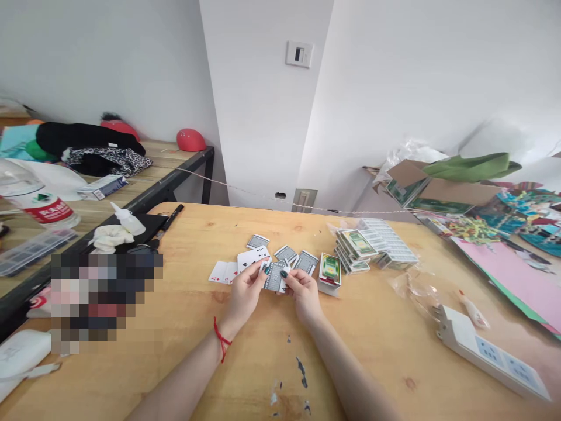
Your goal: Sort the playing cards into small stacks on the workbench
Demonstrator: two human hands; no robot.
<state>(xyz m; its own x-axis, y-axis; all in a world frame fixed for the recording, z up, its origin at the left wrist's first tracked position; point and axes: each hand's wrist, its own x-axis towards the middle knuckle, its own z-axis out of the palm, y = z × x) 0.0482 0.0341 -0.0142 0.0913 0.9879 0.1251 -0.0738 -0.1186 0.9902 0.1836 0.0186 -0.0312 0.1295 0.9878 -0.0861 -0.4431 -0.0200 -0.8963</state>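
Near the middle of the wooden table, my left hand and my right hand pinch grey-backed playing cards between them, one at each side. A red cord circles my left wrist. Face-up cards lie just left of my left hand, and another face-up group lies behind it. Grey-backed cards rest behind the hands, one farther back and others beside my right hand. A green and yellow card box stands right of them.
Stacked card boxes and wrapped boxes sit at the right rear. A power strip and small tube lie at right. Left are a glue bottle and a large bottle. A cord stretches behind the table.
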